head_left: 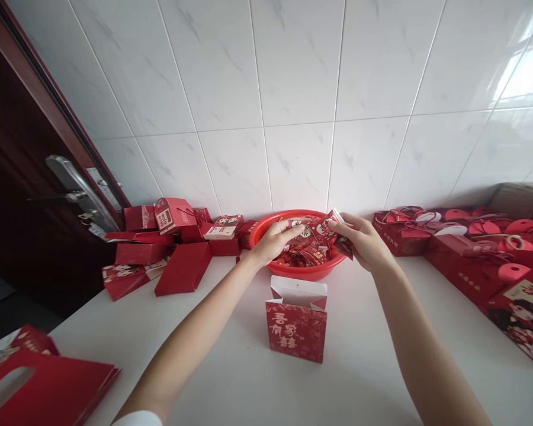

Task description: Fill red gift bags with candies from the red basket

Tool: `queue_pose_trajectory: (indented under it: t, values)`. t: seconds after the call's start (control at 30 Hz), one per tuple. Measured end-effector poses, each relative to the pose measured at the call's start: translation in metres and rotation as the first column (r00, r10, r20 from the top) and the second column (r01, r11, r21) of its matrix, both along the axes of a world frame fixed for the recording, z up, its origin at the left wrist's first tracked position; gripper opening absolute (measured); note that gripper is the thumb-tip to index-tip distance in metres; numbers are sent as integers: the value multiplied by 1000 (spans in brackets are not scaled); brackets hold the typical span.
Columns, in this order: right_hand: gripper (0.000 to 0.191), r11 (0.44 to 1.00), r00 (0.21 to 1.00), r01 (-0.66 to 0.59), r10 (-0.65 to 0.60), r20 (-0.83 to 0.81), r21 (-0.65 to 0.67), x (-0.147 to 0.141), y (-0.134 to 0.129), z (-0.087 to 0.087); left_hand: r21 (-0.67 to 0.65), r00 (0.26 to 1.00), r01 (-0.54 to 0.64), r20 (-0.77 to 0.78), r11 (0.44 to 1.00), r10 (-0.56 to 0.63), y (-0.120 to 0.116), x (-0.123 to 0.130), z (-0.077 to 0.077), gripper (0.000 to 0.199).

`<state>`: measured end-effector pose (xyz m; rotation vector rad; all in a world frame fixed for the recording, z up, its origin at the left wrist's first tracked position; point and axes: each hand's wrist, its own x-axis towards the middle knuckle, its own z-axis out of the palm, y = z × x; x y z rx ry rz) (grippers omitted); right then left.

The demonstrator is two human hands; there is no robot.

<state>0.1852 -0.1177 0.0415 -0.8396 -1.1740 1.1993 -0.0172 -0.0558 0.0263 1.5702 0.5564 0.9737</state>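
Observation:
Both hands are over a red plastic basket [308,272] that holds many red wrapped packets. My left hand [278,239] is closed on a red packet [299,231] with white print, above the basket's left part. Over the right part, my right hand [359,236] pinches another red packet [326,231] by its pale end; a darker wrapper hangs below those fingers. In front of the basket a red gift box [296,332] with white characters stands upright, its top open and white flaps showing.
Red boxes [184,269] are piled at the back left. More red boxes with cords [453,266] line the right side. Flat red bags [48,384] lie at the near left. A tiled wall [293,71] rises behind the white table [240,390].

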Motion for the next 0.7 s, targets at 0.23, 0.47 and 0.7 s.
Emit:
queue_pose_trajectory:
  t: [0.23,0.47,0.7]
  values:
    - [39,996,997,-64,61,54,62,-13,-14,5,-26,998,-54,8,998,54,-32,-12,5,53]
    - [34,987,979,-100,75,187,129,-14,-31,16,23,973,-232,11,972,232,-61,-48,-4,37]
    - [32,968,897,-199,117,427,151,0,-51,30,267,915,-151,-327,952,237,-98,-59,-23,23]
